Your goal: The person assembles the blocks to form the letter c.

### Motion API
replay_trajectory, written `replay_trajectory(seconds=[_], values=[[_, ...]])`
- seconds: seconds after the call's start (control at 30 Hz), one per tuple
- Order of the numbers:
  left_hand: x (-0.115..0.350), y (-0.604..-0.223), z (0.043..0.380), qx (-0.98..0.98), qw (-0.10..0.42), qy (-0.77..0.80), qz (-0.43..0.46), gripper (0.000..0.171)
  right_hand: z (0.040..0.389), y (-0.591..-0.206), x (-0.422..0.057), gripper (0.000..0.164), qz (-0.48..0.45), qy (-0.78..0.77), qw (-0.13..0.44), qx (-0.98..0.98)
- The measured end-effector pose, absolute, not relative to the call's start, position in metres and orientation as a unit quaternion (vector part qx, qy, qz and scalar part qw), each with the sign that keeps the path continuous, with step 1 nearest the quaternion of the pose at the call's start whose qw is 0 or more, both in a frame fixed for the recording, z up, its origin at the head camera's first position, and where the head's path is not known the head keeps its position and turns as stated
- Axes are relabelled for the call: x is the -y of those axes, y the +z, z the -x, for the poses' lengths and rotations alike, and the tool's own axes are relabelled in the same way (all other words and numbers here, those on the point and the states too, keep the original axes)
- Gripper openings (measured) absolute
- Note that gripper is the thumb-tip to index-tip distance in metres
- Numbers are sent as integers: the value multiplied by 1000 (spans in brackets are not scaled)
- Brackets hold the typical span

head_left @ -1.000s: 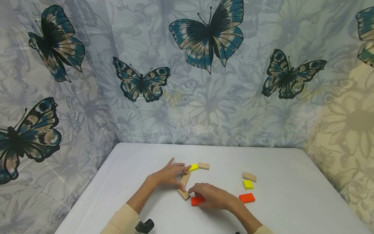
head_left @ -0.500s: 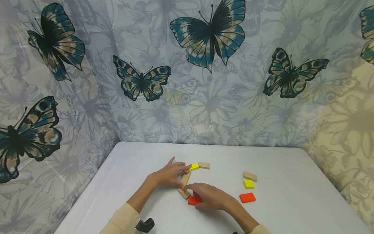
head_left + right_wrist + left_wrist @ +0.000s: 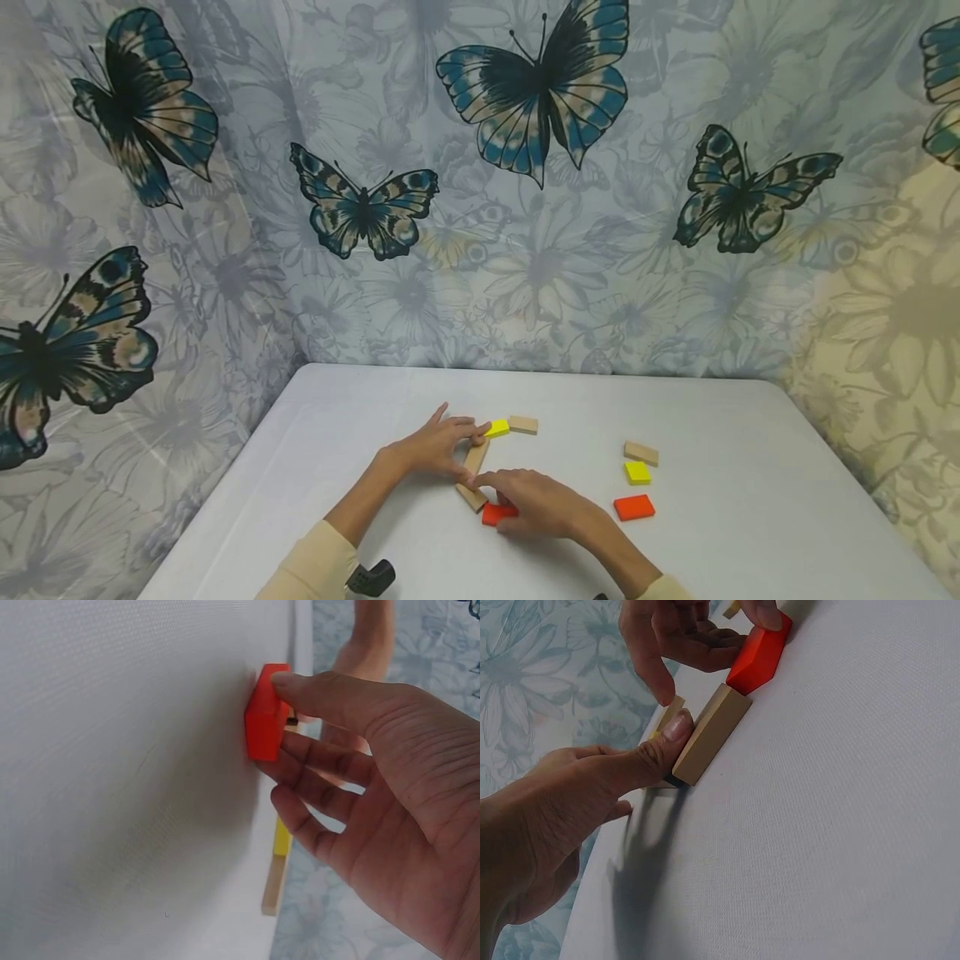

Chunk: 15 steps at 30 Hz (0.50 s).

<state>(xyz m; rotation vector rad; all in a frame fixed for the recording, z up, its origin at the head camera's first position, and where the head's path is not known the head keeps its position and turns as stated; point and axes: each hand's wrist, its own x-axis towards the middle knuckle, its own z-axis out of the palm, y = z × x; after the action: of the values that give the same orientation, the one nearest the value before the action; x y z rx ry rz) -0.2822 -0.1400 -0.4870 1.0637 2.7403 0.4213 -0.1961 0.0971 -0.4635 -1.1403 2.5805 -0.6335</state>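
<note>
My right hand (image 3: 543,504) pinches a red block (image 3: 493,514) between thumb and fingers on the white table. In the left wrist view, the red block (image 3: 759,660) meets the end of a plain wooden block (image 3: 714,735). My left hand (image 3: 435,448) spans a bent row of blocks, its thumb against that wooden block and its fingertips by a yellow block (image 3: 498,428). Between them lies a second wooden block (image 3: 476,457), partly covered. Another wooden block (image 3: 523,425) adjoins the yellow one. The right index fingertip is close to the left thumb.
Right of the hands lie a wooden block (image 3: 641,453), a yellow block (image 3: 637,473) and a red block (image 3: 634,507), apart from the row. A butterfly-print cloth (image 3: 540,275) hangs behind the table (image 3: 750,467). A black object (image 3: 371,577) is at the left wrist.
My right hand has moved the red block slightly left and away from me, up to the end of the wooden block. The left hand stays in place.
</note>
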Motion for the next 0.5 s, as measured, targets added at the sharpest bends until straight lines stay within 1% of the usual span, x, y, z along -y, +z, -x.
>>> replay_trajectory(seconds=[0.5], values=[[141,-488,283,-918,84,136,-362,102,193,-457,-98,57,379,-205,133,-892]])
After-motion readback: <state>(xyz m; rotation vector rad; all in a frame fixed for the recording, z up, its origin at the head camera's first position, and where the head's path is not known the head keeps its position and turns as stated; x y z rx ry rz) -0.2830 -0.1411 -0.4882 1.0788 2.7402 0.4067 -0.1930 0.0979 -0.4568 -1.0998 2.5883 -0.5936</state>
